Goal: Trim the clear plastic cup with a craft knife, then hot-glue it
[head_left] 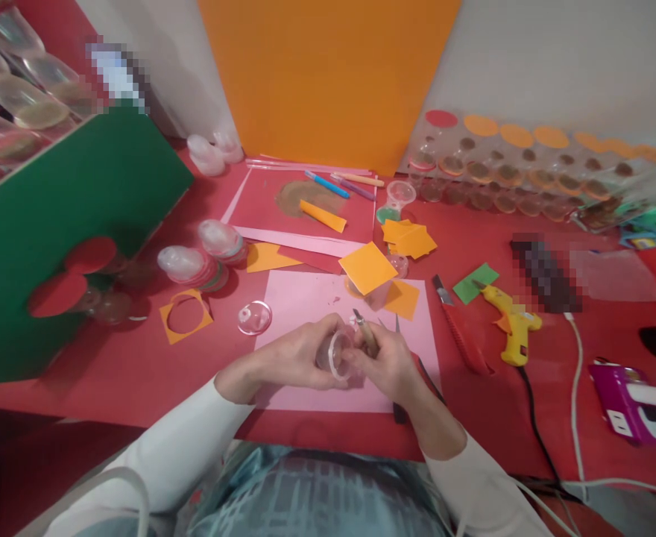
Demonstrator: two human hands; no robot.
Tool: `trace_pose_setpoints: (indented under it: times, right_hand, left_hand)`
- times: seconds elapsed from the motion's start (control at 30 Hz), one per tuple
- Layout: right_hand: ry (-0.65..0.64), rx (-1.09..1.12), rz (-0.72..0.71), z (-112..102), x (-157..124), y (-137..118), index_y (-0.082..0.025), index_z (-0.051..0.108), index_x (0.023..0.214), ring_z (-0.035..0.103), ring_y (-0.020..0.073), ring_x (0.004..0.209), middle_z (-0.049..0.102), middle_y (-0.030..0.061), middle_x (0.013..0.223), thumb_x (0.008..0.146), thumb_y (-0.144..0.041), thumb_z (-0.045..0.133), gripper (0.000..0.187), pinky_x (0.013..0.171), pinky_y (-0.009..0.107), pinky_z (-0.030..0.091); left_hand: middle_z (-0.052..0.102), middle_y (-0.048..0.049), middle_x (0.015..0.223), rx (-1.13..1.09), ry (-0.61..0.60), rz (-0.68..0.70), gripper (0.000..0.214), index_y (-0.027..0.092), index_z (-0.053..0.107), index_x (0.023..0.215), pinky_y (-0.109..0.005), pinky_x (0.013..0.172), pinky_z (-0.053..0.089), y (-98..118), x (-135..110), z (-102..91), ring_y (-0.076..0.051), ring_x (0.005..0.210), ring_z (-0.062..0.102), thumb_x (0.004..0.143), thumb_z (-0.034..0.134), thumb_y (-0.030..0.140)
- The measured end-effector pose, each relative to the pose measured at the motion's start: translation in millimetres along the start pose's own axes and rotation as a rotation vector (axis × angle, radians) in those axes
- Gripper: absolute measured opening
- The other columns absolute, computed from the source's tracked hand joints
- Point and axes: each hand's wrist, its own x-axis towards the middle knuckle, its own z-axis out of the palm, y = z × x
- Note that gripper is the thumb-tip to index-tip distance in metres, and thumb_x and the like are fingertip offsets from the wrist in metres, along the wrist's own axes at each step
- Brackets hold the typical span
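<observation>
My left hand [303,352] is closed round a small clear plastic cup [338,356], its round rim tilted toward my right hand. In my right hand [387,362] is a craft knife [366,332] with a tan handle, its dark tip pointing up and away from me. My right fingers also reach to the cup's rim. Both hands are over a pink sheet [306,399]. To the left of them lies a clear round lid [254,318]. Beyond the hands an orange square [367,268] rests on top of something round.
Right of the sheet lie a red box cutter [462,332] and a yellow glue gun [512,321] with a black cord. An orange frame with a round hole [186,316] and stacked cups [194,268] stand left. A green board [82,216] leans at far left.
</observation>
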Motion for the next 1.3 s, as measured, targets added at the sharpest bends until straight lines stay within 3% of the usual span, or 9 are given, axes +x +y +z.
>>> trace_pose_setpoints:
  times: [0.13, 0.23, 0.53, 0.63, 0.83, 0.93, 1.13, 1.3]
  right_hand:
    - [0.082, -0.155, 0.003, 3.4, 0.2, -1.3, -0.022, 0.036, 0.056, 0.03, 0.0072, 0.047, 0.034, -0.0086, 0.049, 0.072, -0.039, 0.063, 0.035, 0.044, 0.021, 0.028]
    - [0.07, -0.15, -0.003, 2.0, -0.2, 1.1, -0.022, 0.033, 0.055, 0.029, 0.0076, 0.048, 0.03, -0.0083, 0.049, 0.076, -0.043, 0.06, 0.039, 0.045, 0.022, 0.027]
    - [-0.103, 0.124, 0.08, -4.0, -2.7, 4.4, -0.022, 0.045, 0.062, 0.038, 0.007, 0.041, 0.046, -0.0063, 0.048, 0.079, -0.047, 0.061, 0.035, 0.039, 0.02, 0.03]
    - [-0.171, 0.245, 0.106, -3.7, -3.9, 1.5, -0.022, 0.04, 0.059, 0.037, 0.0052, 0.035, 0.047, -0.0063, 0.046, 0.08, -0.05, 0.06, 0.041, 0.035, 0.019, 0.028]
    - [-0.314, 0.341, 0.17, -6.0, -3.2, -0.8, -0.021, 0.048, 0.063, 0.034, 0.0045, 0.03, 0.053, -0.0047, 0.047, 0.078, -0.062, 0.059, 0.045, 0.031, 0.019, 0.026]
    - [-0.247, 0.252, 0.135, -6.3, -2.5, -1.0, -0.021, 0.046, 0.063, 0.036, 0.0057, 0.033, 0.052, -0.0042, 0.048, 0.082, -0.059, 0.054, 0.043, 0.033, 0.019, 0.03]
    - [-0.014, -0.151, -0.114, -1.4, -1.9, -2.1, -0.023, 0.033, 0.056, 0.036, 0.0076, 0.044, 0.039, -0.0074, 0.047, 0.079, -0.048, 0.06, 0.044, 0.043, 0.02, 0.031]
    - [0.023, -0.262, -0.226, 0.7, -1.6, -0.1, -0.023, 0.03, 0.056, 0.036, 0.0083, 0.045, 0.037, -0.0068, 0.046, 0.088, -0.043, 0.051, 0.043, 0.045, 0.021, 0.032]
  left_hand:
    - [0.053, 0.0058, 0.074, 0.062, -0.006, 0.002, 0.038, 0.02, 0.046, 0.096, -0.02, 0.054, 0.04, 0.9, 1.0, 2.8, -0.009, 0.062, 0.049, 0.067, 0.069, 0.029]
    - [0.052, 0.0063, 0.073, 0.043, -0.009, -0.006, 0.037, 0.021, 0.044, 0.095, -0.021, 0.055, 0.04, 0.8, 0.9, 3.0, -0.009, 0.062, 0.048, 0.068, 0.069, 0.029]
    - [0.053, 0.0068, 0.075, -0.154, -0.096, 0.047, 0.044, 0.021, 0.04, 0.096, -0.021, 0.059, 0.041, -9.4, -1.5, 0.0, -0.008, 0.062, 0.048, 0.068, 0.073, 0.031]
    - [0.054, 0.0057, 0.077, -0.23, -0.15, 0.067, 0.048, 0.022, 0.04, 0.095, -0.022, 0.061, 0.042, -11.9, -1.9, -1.4, -0.009, 0.066, 0.051, 0.066, 0.076, 0.035]
    - [0.056, 0.0041, 0.08, -0.356, -0.221, 0.099, 0.058, 0.022, 0.04, 0.092, -0.022, 0.063, 0.044, -14.6, -1.8, -1.9, -0.01, 0.071, 0.053, 0.061, 0.081, 0.047]
    - [0.057, 0.0033, 0.08, -0.302, -0.186, 0.084, 0.055, 0.021, 0.041, 0.093, -0.022, 0.061, 0.043, -16.3, -1.9, -2.9, -0.01, 0.07, 0.053, 0.062, 0.08, 0.045]
    - [0.055, 0.004, 0.078, -0.105, -0.138, 0.006, 0.049, 0.02, 0.044, 0.096, -0.023, 0.059, 0.042, -11.2, -1.0, -3.6, -0.011, 0.066, 0.052, 0.062, 0.076, 0.035]
    - [0.055, 0.0049, 0.075, -0.06, -0.148, -0.018, 0.046, 0.021, 0.043, 0.093, -0.023, 0.058, 0.042, -7.6, 0.4, -2.7, -0.011, 0.065, 0.052, 0.063, 0.074, 0.035]
